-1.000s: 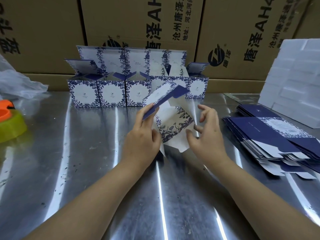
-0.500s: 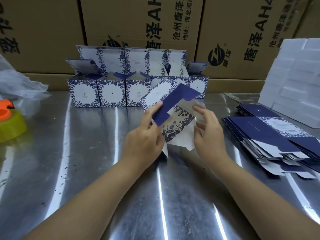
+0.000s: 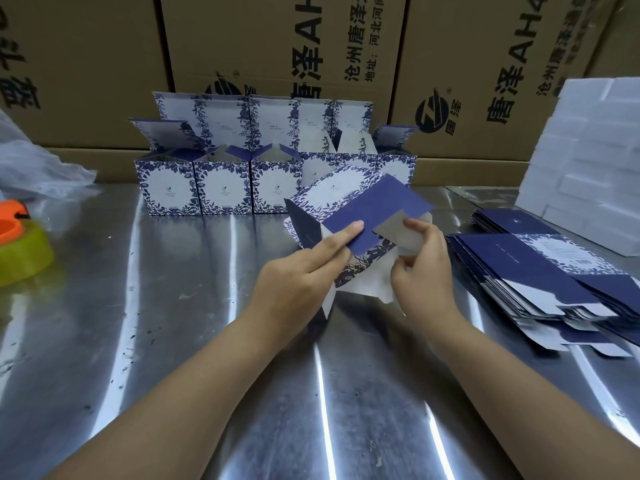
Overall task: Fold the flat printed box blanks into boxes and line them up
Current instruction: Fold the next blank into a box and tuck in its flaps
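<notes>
Lower and flatter now than half a second ago: navy flap [image 3: 377, 213] of the half-folded box blank [image 3: 339, 192], laid across the open end instead of tilted up. Up from beneath the blank as well: right hand [image 3: 422, 268]. With the left hand [image 3: 298, 271], holds the blank by its near edge and presses one straight finger [image 3: 343, 233] flat on the navy card; remaining fingers tucked behind the card, so no telling how they lie. With the right hand, pinches a grey inner flap [image 3: 394, 233] between thumb and curled fingertips, just beside the cut edge of the navy flap. Keeps the blank tilted over the steel table [image 3: 173, 341], lowest white flap down near the tabletop, floral panel turned up and away. Sits in front of the right end of the row of folded boxes [image 3: 221, 185], near it but apart. At the far edge of the table: that row, floral fronts toward the camera, lids standing open, boxes side by side and touching, backed by brown cardboard cartons [image 3: 277, 46] with black print. To the right: fanned stack of flat blanks [image 3: 540, 268], navy side up, and beyond it white foam blocks [image 3: 588, 168] piled high. At the left edge: yellow-green tape roll [image 3: 24, 261] with an orange plastic part [image 3: 10, 220] on top, and a crumpled clear plastic bag [image 3: 38, 168] behind.
</notes>
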